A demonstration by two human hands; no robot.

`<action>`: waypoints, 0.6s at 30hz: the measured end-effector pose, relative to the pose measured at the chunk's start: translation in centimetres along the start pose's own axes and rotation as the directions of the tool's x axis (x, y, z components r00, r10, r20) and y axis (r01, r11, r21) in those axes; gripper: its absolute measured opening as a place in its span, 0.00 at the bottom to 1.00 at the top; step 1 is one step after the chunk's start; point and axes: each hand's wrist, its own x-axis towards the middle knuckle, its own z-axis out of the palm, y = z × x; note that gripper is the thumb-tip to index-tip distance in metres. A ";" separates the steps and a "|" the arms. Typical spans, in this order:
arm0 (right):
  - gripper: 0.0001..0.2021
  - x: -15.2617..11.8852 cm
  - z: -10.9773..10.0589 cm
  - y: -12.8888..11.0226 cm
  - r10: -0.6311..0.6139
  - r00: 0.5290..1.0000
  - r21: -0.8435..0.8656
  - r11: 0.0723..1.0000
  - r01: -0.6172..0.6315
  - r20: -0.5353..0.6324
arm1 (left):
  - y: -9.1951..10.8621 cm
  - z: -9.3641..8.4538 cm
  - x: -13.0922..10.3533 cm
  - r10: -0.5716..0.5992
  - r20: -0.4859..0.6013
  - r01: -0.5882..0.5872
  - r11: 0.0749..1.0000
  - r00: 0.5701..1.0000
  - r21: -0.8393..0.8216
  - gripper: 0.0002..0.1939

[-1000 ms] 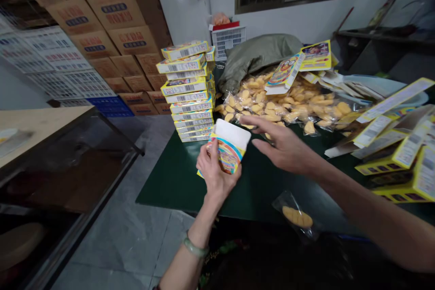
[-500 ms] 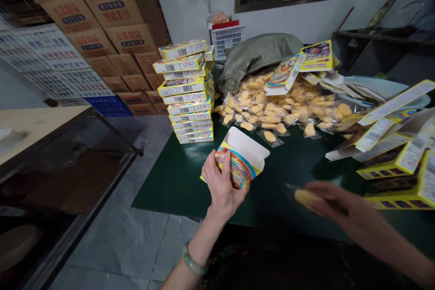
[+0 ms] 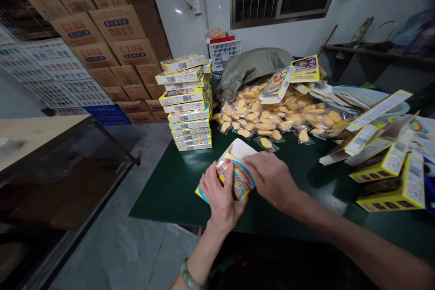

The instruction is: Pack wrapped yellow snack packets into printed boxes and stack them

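Note:
A small yellow and blue printed carton (image 3: 240,180) is gripped in my left hand (image 3: 220,195), thumb on its front panel, above the green tabletop. Its white flap (image 3: 242,148) stands raised at the open end. My right hand (image 3: 272,179) is at that opening, knuckles up and fingers curled; their tips, and whatever they hold, are hidden. Beyond the carton lies a heap of pale yellow snack pieces (image 3: 265,143) in clear wrappers. To the left rises a stack of closed cartons (image 3: 190,127).
Open cartons (image 3: 390,163) stand at the right of the green table (image 3: 163,190). A grey-green sack (image 3: 254,68) lies behind the heap, near a white basket (image 3: 224,52) and a pale blue basin (image 3: 367,94). Brown boxes (image 3: 118,27) are piled back left, beyond a wooden table (image 3: 41,133).
My right hand has moved left and up to the carton's open end; the wrapped yellow snack piece it held is now out of sight. My left hand keeps hold of the carton.

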 end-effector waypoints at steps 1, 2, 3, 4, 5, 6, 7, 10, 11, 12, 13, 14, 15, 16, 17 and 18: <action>0.11 -0.1 0.1 -0.6 -0.032 0.996 -0.002 0.999 0.032 0.083 | -0.3 -0.1 -0.1 -0.001 -0.010 0.001 1.000 1.000 0.008 0.38; 0.12 -0.2 0.1 -1.0 -0.060 0.987 0.024 0.998 0.057 0.147 | -0.6 -0.2 -0.1 -0.005 -0.017 0.005 1.000 1.000 0.008 0.38; 0.13 -0.2 0.0 -1.3 -0.085 0.981 0.078 0.994 0.072 0.173 | -0.9 -0.3 -0.1 -0.011 -0.018 0.011 1.000 1.000 0.004 0.38; 0.13 0.0 0.0 -1.3 -0.095 0.983 0.146 0.987 0.072 0.158 | -1.3 -0.5 0.0 -0.021 -0.013 0.021 1.000 1.000 -0.001 0.39; 0.15 0.1 0.0 -0.9 -0.071 0.991 0.206 0.977 0.046 0.113 | -1.6 -0.6 0.1 -0.036 -0.001 0.036 0.999 0.999 -0.003 0.41; 0.16 0.4 0.1 -0.1 0.005 0.998 0.234 0.972 -0.021 0.066 | -1.9 -0.8 0.2 -0.055 0.006 0.055 0.998 0.998 0.002 0.42; 0.16 0.7 0.3 1.2 0.142 0.989 0.212 0.966 -0.149 0.048 | -2.2 -0.9 0.3 -0.075 0.006 0.075 0.997 0.997 0.012 0.43; 0.16 1.6 1.7 6.7 0.652 0.750 -0.096 0.758 -0.645 0.106 | -2.7 -1.2 0.4 -0.093 -0.034 0.094 0.995 0.995 0.022 0.44; 0.16 1.9 2.4 8.7 0.734 0.667 -0.176 0.678 -0.713 0.126 | -2.7 -1.2 0.3 -0.077 -0.046 0.078 0.997 0.996 0.013 0.45; 0.16 2.1 3.1 10.5 0.784 0.604 -0.230 0.620 -0.750 0.141 | -2.6 -1.2 0.2 -0.057 -0.052 0.058 0.998 0.997 0.000 0.45; 0.16 2.3 3.8 12.0 0.812 0.563 -0.261 0.582 -0.770 0.153 | -2.4 -1.1 0.1 -0.039 -0.051 0.038 0.999 0.998 -0.013 0.45; 0.16 2.5 4.4 13.3 0.826 0.542 -0.269 0.563 -0.781 0.155 | -2.2 -1.1 -0.1 -0.025 -0.046 0.024 0.999 0.999 -0.025 0.45; 0.17 2.6 4.9 14.2 0.838 0.523 -0.273 0.546 -0.792 0.156 | -2.0 -0.9 -0.2 -0.015 -0.040 0.014 0.999 0.999 -0.035 0.45; 0.17 2.7 5.2 14.9 0.845 0.509 -0.269 0.534 -0.801 0.162 | -1.9 -0.8 -0.2 -0.007 -0.033 0.006 0.999 0.999 -0.044 0.45; 0.16 2.7 5.5 15.3 0.843 0.508 -0.251 0.537 -0.805 0.176 | -1.7 -0.7 -0.3 -0.005 -0.026 0.004 0.999 1.000 -0.049 0.45; 0.15 2.6 5.6 15.6 0.835 0.514 -0.219 0.549 -0.807 0.198 | -1.7 -0.7 -0.3 -0.006 -0.020 0.005 0.999 1.000 -0.050 0.45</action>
